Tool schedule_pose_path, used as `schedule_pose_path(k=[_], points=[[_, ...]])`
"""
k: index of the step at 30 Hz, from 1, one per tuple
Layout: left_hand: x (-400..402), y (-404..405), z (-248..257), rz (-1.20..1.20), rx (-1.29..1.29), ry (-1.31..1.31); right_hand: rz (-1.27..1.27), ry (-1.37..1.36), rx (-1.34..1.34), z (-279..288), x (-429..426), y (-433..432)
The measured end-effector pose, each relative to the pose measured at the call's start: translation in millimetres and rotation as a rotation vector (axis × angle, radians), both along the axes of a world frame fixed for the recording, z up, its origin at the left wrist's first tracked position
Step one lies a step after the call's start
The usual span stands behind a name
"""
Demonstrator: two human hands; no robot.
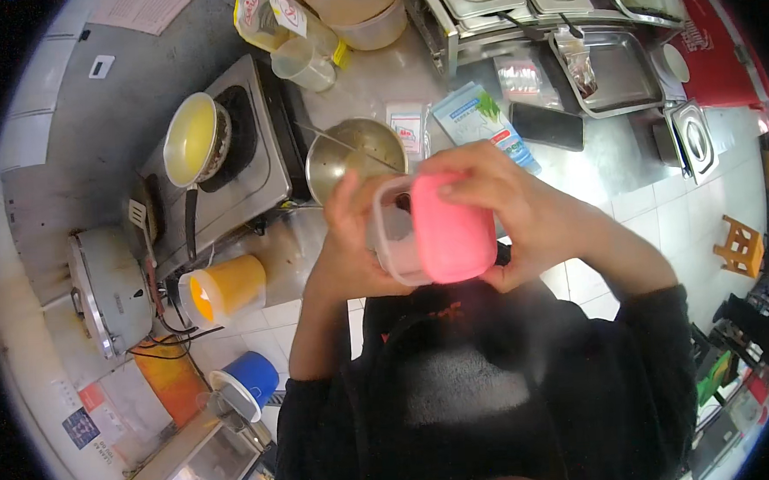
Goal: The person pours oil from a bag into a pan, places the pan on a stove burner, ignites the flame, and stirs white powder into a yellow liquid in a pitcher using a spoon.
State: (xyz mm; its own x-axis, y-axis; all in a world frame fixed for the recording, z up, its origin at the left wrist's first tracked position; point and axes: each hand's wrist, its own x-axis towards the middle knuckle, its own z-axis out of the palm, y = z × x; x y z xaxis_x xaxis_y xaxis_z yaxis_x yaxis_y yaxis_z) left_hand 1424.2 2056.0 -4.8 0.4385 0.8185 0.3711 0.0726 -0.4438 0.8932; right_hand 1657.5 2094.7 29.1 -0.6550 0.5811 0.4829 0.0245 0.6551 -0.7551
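My left hand (pixel 352 242) grips a clear plastic container (pixel 394 239) by its side, in front of my chest. A pink plastic lid (pixel 456 230) lies partly over the container's opening, and my right hand (pixel 500 208) holds it, with the fingers along its top and far edge. The container's contents are mostly hidden. Just beyond my hands a steel mixing bowl (pixel 354 150) stands on the counter, with a thin metal utensil leaning across it. A blue and white packet (pixel 476 121) lies behind my right hand.
A pan with yellow contents (pixel 190 142) sits on the stove (pixel 269 161) at left. Near it stand a yellow-orange container (pixel 237 287) and a large lidded pot (pixel 113 287). A black phone (pixel 548 126), a steel tray (pixel 623 71) and a clear measuring cup (pixel 303 65) are on the counter.
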Motion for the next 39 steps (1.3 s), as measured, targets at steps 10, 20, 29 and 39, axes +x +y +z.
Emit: schedule_pose_path(k=[10,20,29,39], points=[[27.3,34.2,4.3,-0.093,0.231,0.137,0.114,0.017,-0.107,-2.8,27.1,21.3],[17.3,166.1,-66.7,0.415,-0.214,0.499,-0.536,0.244,-0.261,-71.4,86.2,-1.2],[24.3,242.0,-130.2,0.367,-0.052,0.736,-0.677,0.166,-0.189,-88.4,95.3,-10.6],[-14.1,254.0,-123.6,0.275,-0.045,0.854,-0.765,0.089,0.203,-75.2,104.2,35.7]])
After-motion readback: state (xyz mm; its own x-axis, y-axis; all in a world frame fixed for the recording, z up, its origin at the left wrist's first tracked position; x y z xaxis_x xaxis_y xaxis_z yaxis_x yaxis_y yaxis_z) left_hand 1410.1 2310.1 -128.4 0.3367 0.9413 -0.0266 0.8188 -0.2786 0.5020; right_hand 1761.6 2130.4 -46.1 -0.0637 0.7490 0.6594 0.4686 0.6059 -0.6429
